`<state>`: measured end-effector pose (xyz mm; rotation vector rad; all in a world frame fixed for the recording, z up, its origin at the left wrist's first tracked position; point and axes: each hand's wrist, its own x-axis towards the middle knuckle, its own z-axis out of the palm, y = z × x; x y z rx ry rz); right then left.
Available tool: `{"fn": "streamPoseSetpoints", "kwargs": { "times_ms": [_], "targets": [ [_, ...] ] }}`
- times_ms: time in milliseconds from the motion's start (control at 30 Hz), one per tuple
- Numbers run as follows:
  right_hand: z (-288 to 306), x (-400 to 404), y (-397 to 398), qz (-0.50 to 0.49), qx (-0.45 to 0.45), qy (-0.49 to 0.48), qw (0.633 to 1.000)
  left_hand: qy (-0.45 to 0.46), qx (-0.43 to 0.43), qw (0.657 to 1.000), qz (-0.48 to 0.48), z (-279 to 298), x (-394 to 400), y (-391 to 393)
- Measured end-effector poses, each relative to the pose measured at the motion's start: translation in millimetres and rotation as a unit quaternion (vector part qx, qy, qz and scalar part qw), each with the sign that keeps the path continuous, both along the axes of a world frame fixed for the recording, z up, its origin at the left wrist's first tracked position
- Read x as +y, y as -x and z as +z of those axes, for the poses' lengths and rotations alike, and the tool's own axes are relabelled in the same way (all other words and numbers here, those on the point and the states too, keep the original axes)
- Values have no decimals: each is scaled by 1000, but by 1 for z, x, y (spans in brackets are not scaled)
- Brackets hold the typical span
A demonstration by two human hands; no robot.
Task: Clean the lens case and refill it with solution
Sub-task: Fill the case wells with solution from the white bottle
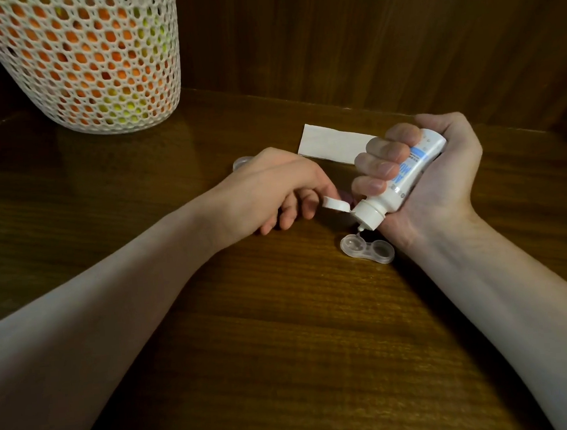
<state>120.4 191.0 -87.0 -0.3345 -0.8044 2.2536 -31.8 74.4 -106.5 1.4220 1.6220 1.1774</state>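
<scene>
Nozzle over the well, that's the relation I'm watching. My right hand (442, 175) is wrapped full-fisted around the solution bottle (404, 174), fingers curled tight across its label, and the bottle's long axis slants from upper right of the frame down to lower left, tip pointing at the lens case (368, 248). The case lies open on the surface (284, 333) right of centre, its two wells side by side running left to right, and the nozzle hangs just above the left well, close but I can't tell if it's touching. The right wrist sits just beside the case's right end, so that hand is plainly the nearer one.

My left hand (273, 188) comes in from the left with its fingertips pinched on the bottle's flip cap (335, 205), holding it swung clear of the spout.

Next, I judge, a gentle squeeze, then a short slide right for the second well. Room is good in front; a folded paper (334, 143) lies behind, a loose clear cap (242, 162) peeks out beyond the left hand, and a mesh basket (90, 60) stands well away at upper left.
</scene>
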Motion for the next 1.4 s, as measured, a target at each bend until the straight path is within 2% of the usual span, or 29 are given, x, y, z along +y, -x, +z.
{"fn": "streamPoseSetpoints", "kwargs": {
  "times_ms": [133,1400],
  "targets": [
    [0,0,0,-1,-3,8,1000,22,66,998,7,6,0,1],
    [3,-2,0,-6,-15,12,1000,28,56,998,-19,9,-3,1]
  ]
}}
